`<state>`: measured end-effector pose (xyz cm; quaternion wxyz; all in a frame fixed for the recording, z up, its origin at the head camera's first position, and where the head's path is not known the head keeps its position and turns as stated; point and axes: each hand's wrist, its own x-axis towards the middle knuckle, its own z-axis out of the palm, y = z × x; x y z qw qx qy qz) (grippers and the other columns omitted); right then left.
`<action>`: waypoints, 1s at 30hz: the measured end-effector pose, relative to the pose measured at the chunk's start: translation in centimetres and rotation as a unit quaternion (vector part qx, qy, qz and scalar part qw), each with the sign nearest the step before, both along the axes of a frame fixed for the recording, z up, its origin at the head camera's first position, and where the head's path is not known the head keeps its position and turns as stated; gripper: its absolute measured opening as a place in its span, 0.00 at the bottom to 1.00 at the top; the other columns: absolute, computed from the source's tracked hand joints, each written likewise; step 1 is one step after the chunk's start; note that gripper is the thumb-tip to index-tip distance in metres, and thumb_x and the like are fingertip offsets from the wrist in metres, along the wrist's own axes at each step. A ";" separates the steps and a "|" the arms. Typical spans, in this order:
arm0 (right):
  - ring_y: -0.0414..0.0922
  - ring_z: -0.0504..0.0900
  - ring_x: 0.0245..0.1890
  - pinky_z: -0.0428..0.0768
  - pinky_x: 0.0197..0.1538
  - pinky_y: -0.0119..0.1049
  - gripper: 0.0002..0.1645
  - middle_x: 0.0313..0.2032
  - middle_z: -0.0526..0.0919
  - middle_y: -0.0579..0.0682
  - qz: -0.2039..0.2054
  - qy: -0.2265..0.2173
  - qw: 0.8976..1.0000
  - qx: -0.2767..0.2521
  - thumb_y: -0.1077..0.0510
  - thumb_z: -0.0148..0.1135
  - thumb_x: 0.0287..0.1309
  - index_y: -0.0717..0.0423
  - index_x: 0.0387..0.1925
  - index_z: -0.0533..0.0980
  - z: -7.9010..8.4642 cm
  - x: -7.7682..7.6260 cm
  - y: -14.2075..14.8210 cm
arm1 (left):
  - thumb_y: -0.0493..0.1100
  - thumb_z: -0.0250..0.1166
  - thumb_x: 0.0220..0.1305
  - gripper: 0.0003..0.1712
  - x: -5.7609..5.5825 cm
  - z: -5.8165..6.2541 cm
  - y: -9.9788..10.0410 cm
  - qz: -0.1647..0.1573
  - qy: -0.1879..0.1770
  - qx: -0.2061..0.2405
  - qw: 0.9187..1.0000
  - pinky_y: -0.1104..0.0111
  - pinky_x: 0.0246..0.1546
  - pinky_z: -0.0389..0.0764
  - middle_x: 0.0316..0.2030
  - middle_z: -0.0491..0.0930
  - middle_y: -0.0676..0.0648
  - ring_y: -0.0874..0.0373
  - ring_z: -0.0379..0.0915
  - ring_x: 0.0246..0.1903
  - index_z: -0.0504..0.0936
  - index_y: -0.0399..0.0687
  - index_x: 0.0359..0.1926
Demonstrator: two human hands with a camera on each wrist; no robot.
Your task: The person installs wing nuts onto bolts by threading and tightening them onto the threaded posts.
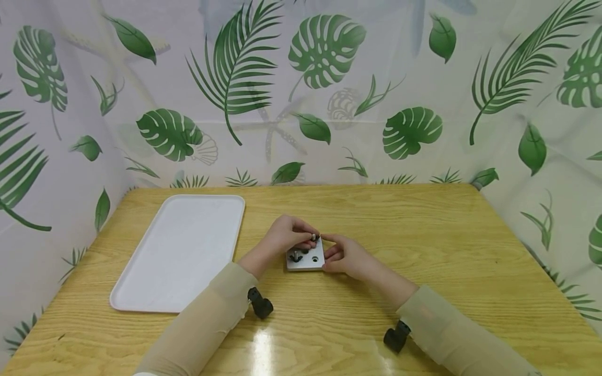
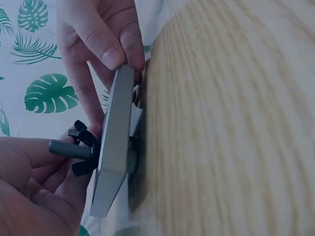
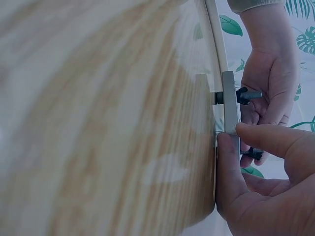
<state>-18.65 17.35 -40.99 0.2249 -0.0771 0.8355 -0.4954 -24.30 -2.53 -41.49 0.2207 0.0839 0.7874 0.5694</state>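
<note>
A small light-grey metal plate (image 1: 305,265) is held close over the table, bolt heads (image 3: 218,98) showing beneath it. One bolt carrying a black wing nut (image 1: 296,256) rises from its near left corner; an open hole (image 1: 315,259) shows at the near right. At the far right corner, my left hand (image 1: 284,235) pinches another black wing nut (image 3: 254,153) on its bolt between thumb and fingers. My right hand (image 1: 348,257) grips the plate's right edge, thumb and fingers on opposite faces in the right wrist view. Left fingers partly hide another dark part on the plate.
To the left on the wooden table (image 1: 423,235) lies a white rectangular tray (image 1: 176,250). Behind and at both sides hangs a leaf-patterned cloth (image 1: 357,156). Small black cameras are strapped at both wrists, over the beige sleeves (image 1: 207,313).
</note>
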 end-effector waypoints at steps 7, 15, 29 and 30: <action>0.54 0.88 0.52 0.87 0.51 0.38 0.47 0.54 0.84 0.69 0.004 0.009 1.000 -0.002 0.70 0.69 0.65 0.72 0.79 0.57 0.0 0.2 0.0 | 0.32 0.60 0.78 0.13 0.4 -0.1 0.3 0.013 0.013 -0.017 1.000 0.70 0.42 0.89 0.48 0.86 0.35 0.62 0.84 0.34 0.86 0.31 0.55; 0.51 0.88 0.50 0.86 0.50 0.36 0.47 0.53 0.84 0.68 -0.002 0.005 1.000 0.000 0.70 0.69 0.65 0.70 0.79 0.58 -0.3 0.0 0.0 | 0.35 0.65 0.76 0.08 0.7 0.0 0.2 0.044 0.040 -0.030 0.998 0.68 0.41 0.89 0.42 0.85 0.39 0.58 0.85 0.34 0.85 0.34 0.49; 0.49 0.88 0.49 0.86 0.49 0.35 0.46 0.53 0.84 0.67 0.000 0.009 1.000 -0.002 0.69 0.69 0.65 0.70 0.79 0.58 -0.5 -0.2 0.0 | 0.41 0.76 0.65 0.10 0.4 0.1 0.6 0.004 0.121 -0.111 0.986 0.72 0.37 0.78 0.38 0.84 0.46 0.57 0.76 0.37 0.87 0.43 0.44; 0.49 0.88 0.49 0.86 0.49 0.35 0.47 0.53 0.84 0.67 0.000 0.009 1.000 -0.002 0.69 0.69 0.65 0.70 0.79 0.58 -0.5 -0.2 0.1 | 0.40 0.76 0.65 0.10 0.4 0.1 0.6 0.002 0.121 -0.112 0.986 0.71 0.38 0.78 0.39 0.84 0.46 0.57 0.76 0.38 0.87 0.43 0.45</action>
